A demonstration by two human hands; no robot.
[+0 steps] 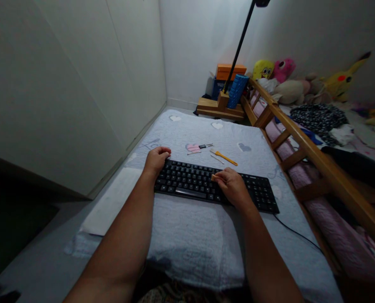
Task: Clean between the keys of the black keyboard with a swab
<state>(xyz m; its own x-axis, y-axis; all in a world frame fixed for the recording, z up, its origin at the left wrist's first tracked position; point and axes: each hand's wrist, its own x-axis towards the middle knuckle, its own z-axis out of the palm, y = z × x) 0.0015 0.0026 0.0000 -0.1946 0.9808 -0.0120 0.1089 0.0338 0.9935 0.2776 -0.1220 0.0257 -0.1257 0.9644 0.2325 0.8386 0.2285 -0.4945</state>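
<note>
A black keyboard (190, 179) lies flat on the cloth-covered table. My right hand (231, 184) is over its right-middle part, fingers pinched on a small tan piece (214, 177) at the keys. At the keyboard's upper left corner rests my left hand (157, 160), its fingers curled around the edge. Beyond the keyboard lie a yellow-handled brush (227, 158), a cotton swab (217, 159), another swab (194, 152) and a pair of tweezers (205, 145) with a dark middle part beside a pink striped piece (193, 147).
A white folded cloth (112, 202) lies at the left. The keyboard cable (297, 233) runs off to the right. A wooden rail (301, 134) borders the right side, with plush toys behind it. A black pole (239, 46) stands on a wooden base at the back.
</note>
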